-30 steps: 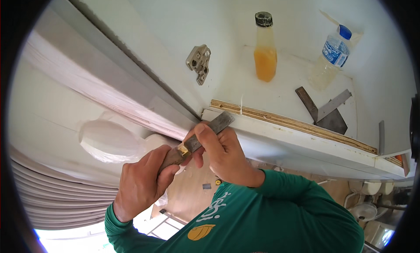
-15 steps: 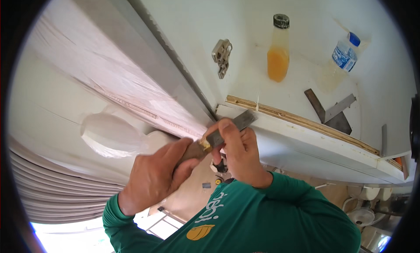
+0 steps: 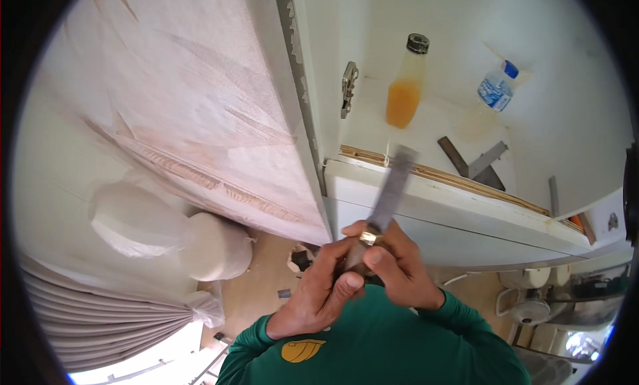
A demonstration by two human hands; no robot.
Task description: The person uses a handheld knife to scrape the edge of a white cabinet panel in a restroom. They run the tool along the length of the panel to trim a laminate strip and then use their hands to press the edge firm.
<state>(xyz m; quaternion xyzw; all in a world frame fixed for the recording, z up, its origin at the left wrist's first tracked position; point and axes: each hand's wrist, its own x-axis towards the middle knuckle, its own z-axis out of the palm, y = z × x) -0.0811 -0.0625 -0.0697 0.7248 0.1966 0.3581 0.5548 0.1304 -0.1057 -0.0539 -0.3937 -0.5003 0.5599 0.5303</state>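
A wood chisel (image 3: 394,192) with a wide steel blade, a brass-coloured ferrule and a wooden handle is held up before my chest, blade pointing away. My left hand (image 3: 309,292) is wrapped round the handle. My right hand (image 3: 403,268) grips it from the other side near the ferrule, thumb along the handle. The blade's tip, somewhat blurred, overlaps the raw plywood edge (image 3: 466,184) of the white cabinet in view; whether it touches, I cannot tell.
Inside the cabinet stand a bottle of orange liquid (image 3: 403,104) and a blue-capped plastic bottle (image 3: 496,92). A square-like metal tool (image 3: 489,160) lies near them. A metal hinge (image 3: 348,88) sits on the side wall. A pale panel (image 3: 219,98) rises at left, beside wrapped round bundles (image 3: 216,248).
The chisel has swung from slanting across the cabinet corner to pointing away from me. My right hand has shifted from the blade to the handle. The view has turned, showing more panel.
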